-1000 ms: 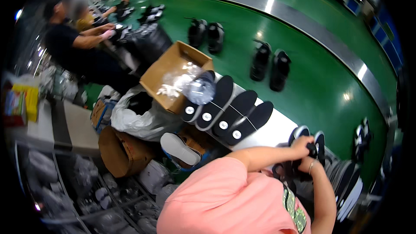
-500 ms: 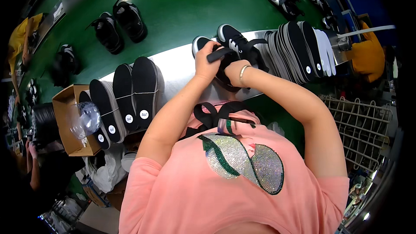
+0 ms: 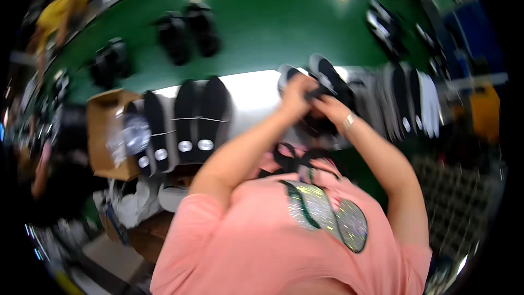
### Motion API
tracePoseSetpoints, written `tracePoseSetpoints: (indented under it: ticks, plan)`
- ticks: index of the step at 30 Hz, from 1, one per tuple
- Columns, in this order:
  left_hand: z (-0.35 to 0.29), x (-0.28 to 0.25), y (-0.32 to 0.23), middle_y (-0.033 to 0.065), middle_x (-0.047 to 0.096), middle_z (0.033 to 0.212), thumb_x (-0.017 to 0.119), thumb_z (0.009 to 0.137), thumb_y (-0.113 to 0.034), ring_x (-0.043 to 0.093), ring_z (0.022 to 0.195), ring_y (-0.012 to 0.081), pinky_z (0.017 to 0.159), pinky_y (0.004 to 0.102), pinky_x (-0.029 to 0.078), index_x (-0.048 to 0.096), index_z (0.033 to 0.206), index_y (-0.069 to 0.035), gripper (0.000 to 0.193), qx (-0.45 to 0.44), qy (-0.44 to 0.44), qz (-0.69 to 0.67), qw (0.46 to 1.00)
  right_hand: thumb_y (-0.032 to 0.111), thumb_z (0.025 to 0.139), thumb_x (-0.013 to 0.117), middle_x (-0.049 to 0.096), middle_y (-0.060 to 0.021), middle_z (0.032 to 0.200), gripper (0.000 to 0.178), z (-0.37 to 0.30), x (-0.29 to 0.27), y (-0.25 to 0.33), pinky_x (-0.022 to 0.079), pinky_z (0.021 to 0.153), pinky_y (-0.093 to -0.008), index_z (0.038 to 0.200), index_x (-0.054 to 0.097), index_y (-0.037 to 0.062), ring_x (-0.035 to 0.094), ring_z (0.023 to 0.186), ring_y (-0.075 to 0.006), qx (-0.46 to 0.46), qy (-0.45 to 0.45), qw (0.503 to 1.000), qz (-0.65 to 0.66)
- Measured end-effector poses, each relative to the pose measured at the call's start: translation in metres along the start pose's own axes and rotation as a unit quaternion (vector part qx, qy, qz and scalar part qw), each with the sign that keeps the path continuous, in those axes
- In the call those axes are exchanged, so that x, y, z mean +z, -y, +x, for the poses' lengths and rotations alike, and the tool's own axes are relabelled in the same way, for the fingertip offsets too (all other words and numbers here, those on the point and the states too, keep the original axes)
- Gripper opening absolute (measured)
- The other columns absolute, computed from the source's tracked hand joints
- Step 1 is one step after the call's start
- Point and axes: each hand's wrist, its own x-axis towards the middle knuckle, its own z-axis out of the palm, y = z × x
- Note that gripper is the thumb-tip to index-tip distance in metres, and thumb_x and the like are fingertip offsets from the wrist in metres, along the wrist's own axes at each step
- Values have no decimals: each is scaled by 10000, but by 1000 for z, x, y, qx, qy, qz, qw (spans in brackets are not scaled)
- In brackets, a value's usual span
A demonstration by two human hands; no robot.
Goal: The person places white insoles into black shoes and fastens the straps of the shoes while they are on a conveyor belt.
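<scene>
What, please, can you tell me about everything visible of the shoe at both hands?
The shoe looks mostly black, with a paler toe pointing away from the wearer. A short black strap shows between the left hand and right hand, which cover much of its middle. It sits at the pale work surface, just left of another pale-toed dark shoe. Blur hides its material, stitching and which fingers grip the strap.

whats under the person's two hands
A black shoe, blurred, its pale toe and dark heel end showing. The left hand and right hand cover its middle, so that part and the shoe's inside cannot be seen.
</scene>
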Motion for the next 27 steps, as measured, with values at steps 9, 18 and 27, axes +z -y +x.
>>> tracePoseSetpoints:
  ticks: [9,18,27]
  plan:
    - [10,-3,4,150,594,757,505,830,-217,579,746,327,648,370,438,559,832,-50,176,-105,-90,15,990,129,841,552,474,1,603,111,6,5,0,424,608,-265,766,543,48,459,555,-112,-64,7,982,175]
    - [-6,-45,-67,178,428,1170,584,654,-126,385,1117,349,968,404,294,397,1167,-7,558,106,-230,254,934,116,848,547,540,-3,683,108,-39,6,11,394,591,-207,783,566,32,487,598,-81,-215,-61,974,37]
    - [-28,-69,-105,153,594,788,550,769,-121,578,749,305,672,371,458,579,839,-2,141,68,-2,61,996,65,841,501,562,-83,749,125,-59,36,35,395,588,-249,843,587,-26,529,656,-152,-347,-93,913,-193]
